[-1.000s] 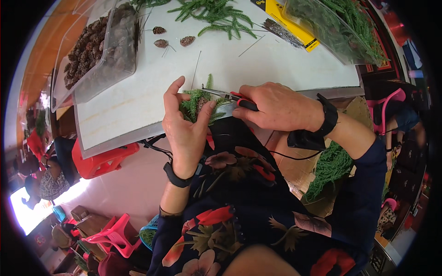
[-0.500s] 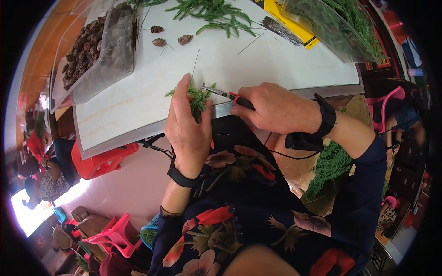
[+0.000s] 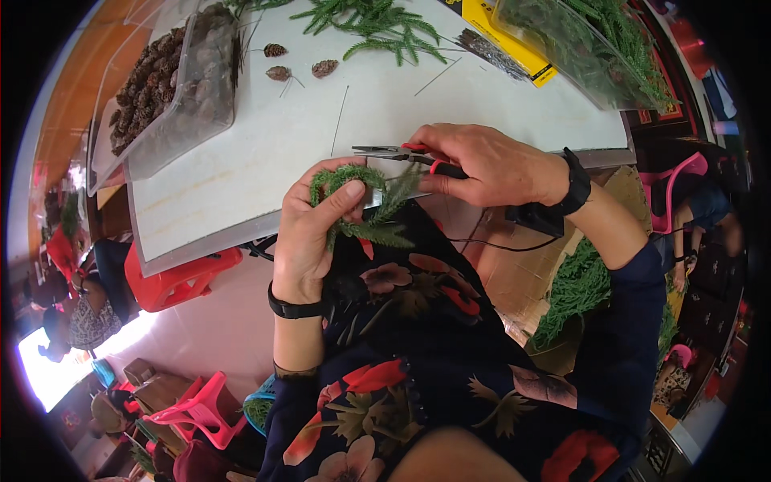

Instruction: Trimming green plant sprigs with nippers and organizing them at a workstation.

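Fingers of the left hand (image 3: pixel 309 233) are curling shut around a green fir-like sprig (image 3: pixel 365 205), bending it into a loop just off the near edge of the white table (image 3: pixel 265 153); the right hand (image 3: pixel 490 165) is clamping closed on red-handled pliers (image 3: pixel 397 152), tips pointing left above the sprig. Risk, as I judge it: the springy loop could uncurl if the thumb eases, or the plier tips could nick the fingers (they sit close). Count: one pair of pliers, one held sprig, three loose pine cones (image 3: pixel 278 73), one clear tray of cones (image 3: pixel 173 84), two thin wires (image 3: pixel 340 120).
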`<control>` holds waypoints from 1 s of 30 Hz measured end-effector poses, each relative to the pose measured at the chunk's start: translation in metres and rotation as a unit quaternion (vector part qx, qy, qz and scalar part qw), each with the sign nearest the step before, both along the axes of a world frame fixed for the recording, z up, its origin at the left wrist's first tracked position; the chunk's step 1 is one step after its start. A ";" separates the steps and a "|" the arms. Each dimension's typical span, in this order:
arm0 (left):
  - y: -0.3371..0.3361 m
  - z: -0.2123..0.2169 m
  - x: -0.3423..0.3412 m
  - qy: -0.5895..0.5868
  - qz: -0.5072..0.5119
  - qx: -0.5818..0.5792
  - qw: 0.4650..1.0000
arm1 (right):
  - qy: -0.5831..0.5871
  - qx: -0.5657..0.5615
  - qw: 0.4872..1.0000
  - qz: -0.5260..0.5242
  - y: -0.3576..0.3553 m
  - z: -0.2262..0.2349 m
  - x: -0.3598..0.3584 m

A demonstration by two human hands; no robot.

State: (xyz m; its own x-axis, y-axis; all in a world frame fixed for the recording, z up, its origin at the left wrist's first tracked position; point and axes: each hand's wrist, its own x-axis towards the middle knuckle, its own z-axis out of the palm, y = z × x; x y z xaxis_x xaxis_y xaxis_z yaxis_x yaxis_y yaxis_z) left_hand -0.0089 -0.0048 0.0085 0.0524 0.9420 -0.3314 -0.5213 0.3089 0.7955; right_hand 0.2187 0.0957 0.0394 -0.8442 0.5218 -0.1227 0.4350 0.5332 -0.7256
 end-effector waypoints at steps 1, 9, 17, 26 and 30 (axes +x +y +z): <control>0.000 0.000 0.000 0.000 0.001 0.000 1.000 | 0.000 0.000 1.000 0.001 0.002 -0.001 0.000; 0.001 -0.009 -0.003 -0.174 -0.027 -0.035 0.984 | -0.006 -0.004 0.999 0.039 0.003 -0.005 -0.002; 0.002 -0.011 -0.003 -0.176 -0.063 -0.039 0.982 | 0.049 -0.057 0.996 0.050 0.003 -0.014 -0.004; 0.005 -0.009 -0.003 -0.180 -0.044 -0.037 0.982 | 0.041 -0.036 0.998 0.033 0.001 -0.017 -0.005; 0.005 -0.009 -0.003 -0.185 -0.039 -0.039 0.981 | 0.063 -0.015 0.997 0.035 0.001 -0.021 -0.003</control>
